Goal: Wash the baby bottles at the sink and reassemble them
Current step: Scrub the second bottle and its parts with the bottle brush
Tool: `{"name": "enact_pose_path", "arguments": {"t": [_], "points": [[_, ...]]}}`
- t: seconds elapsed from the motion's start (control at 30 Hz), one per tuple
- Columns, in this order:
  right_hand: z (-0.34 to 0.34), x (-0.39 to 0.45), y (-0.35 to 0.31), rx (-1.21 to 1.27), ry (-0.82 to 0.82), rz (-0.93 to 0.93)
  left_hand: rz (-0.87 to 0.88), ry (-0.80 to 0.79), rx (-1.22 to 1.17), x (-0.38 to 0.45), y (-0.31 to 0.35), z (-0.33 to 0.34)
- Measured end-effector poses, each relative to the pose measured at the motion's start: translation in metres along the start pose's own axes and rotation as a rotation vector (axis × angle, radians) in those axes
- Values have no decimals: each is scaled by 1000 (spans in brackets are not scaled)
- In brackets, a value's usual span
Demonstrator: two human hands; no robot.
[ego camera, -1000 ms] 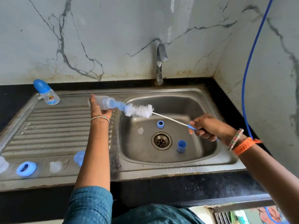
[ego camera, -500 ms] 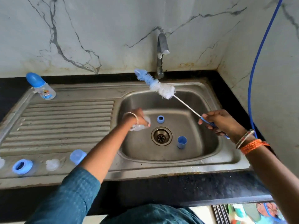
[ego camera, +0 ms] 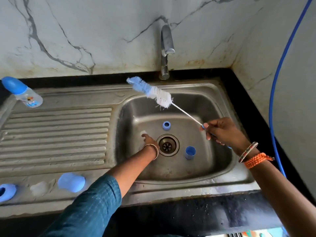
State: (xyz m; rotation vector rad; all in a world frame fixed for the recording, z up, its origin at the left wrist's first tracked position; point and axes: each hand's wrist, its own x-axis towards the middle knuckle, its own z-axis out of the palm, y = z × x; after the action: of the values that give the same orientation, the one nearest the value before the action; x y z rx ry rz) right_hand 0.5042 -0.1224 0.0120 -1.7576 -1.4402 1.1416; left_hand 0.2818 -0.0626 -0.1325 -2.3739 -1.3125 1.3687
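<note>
The right hand (ego camera: 222,132) pinches the thin handle of a bottle brush (ego camera: 153,93), fingers curled round it; the brush slants up and away over the sink basin (ego camera: 213,117), its blue-and-white bristle head hanging near the basin's far left corner, below the tap (ego camera: 166,48). The handle's blue end is mostly hidden inside the hand.

The left hand (ego camera: 148,140) reaches down into the basin just left of the drain (ego camera: 168,145), fingers at a small translucent piece (ego camera: 143,133) on the basin floor. The hand is blurred and seen from behind the wrist, so whether it grips the piece or only touches it cannot be told, nor can what the piece is.

Two blue parts sit in the basin: a ring (ego camera: 166,125) beyond the drain and a small cup-shaped cap (ego camera: 190,152) to its right.

On the ribbed drainboard (ego camera: 56,134), one assembled baby bottle (ego camera: 23,93) with a blue cap lies at the far left corner. Along the near edge are three blurred items: a blue collar (ego camera: 6,191) cut off by the frame's left edge, a clear nipple-like piece (ego camera: 39,188), and a blue dome cap (ego camera: 71,182).

A blue hose (ego camera: 280,65) runs down the right wall.
</note>
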Motion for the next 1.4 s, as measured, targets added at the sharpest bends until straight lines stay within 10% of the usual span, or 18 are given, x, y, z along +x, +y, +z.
{"name": "enact_pose_path", "arguments": {"t": [0.27, 0.63, 0.73, 0.83, 1.03, 1.4], "points": [[-10, 29, 0, -285, 123, -143, 92, 460, -1026, 65, -39, -32], [-13, 72, 1, -202, 161, -102, 89, 485, -1024, 126, -30, -24], [-12, 74, -3, -188, 165, -111, -28, 590, -1660, 108, -34, -38], [-10, 67, -11, -188, 182, -131, -50, 361, -2360, 80, -53, -55], [-7, 37, -25, -279, 248, -193, 76, 243, -3190, 8, -108, -51], [-23, -28, -25, -309, 286, -291, 273, 666, -3280, -76, -152, -9]]}}
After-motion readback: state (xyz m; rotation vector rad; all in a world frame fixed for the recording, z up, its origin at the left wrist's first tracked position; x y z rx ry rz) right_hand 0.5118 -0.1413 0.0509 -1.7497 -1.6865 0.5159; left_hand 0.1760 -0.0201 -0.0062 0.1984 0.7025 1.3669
